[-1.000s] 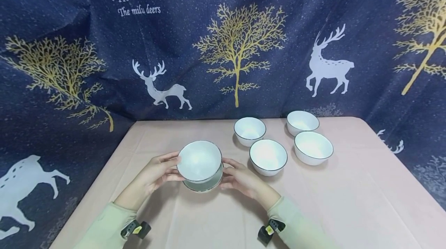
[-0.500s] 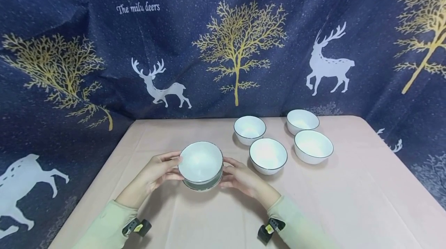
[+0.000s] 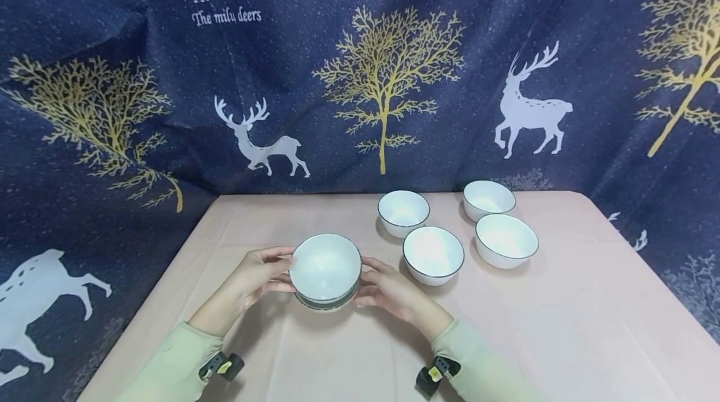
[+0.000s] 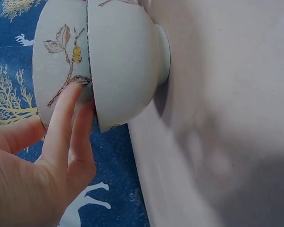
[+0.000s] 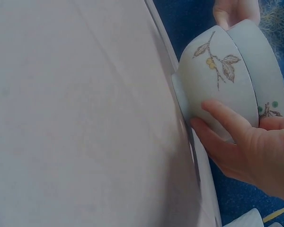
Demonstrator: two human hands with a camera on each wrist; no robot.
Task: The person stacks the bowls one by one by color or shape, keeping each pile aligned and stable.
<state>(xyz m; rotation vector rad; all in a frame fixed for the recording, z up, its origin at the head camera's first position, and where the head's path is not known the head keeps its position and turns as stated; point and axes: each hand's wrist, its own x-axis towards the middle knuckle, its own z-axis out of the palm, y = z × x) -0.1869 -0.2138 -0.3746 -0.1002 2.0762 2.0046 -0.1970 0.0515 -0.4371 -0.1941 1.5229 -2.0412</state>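
Observation:
A white bowl (image 3: 326, 266) with a thin dark rim sits in the mouth of a second bowl (image 5: 191, 87) beneath it, slightly out of line. My left hand (image 3: 255, 278) grips the upper bowl from the left, thumb at the rim and fingers against its outer wall, which bears a brown leafy twig. From the right side, my right hand (image 3: 389, 289) holds the lower bowl, two fingers spread on its wall and another touching the upper bowl. The lower bowl's foot is at the pink tablecloth in the wrist views. Its inside is mostly hidden.
To the right stand more white bowls: one at the back (image 3: 403, 209), one nearer (image 3: 433, 253), and two at the far right, the back one (image 3: 488, 198) and the front one (image 3: 506, 239). A blue deer-print curtain (image 3: 337, 77) hangs behind the pink-covered table (image 3: 590, 314).
The upper bowl has moved slightly down and right, so less of the lower bowl shows below it. Both hands keep their hold. The other bowls stay put.

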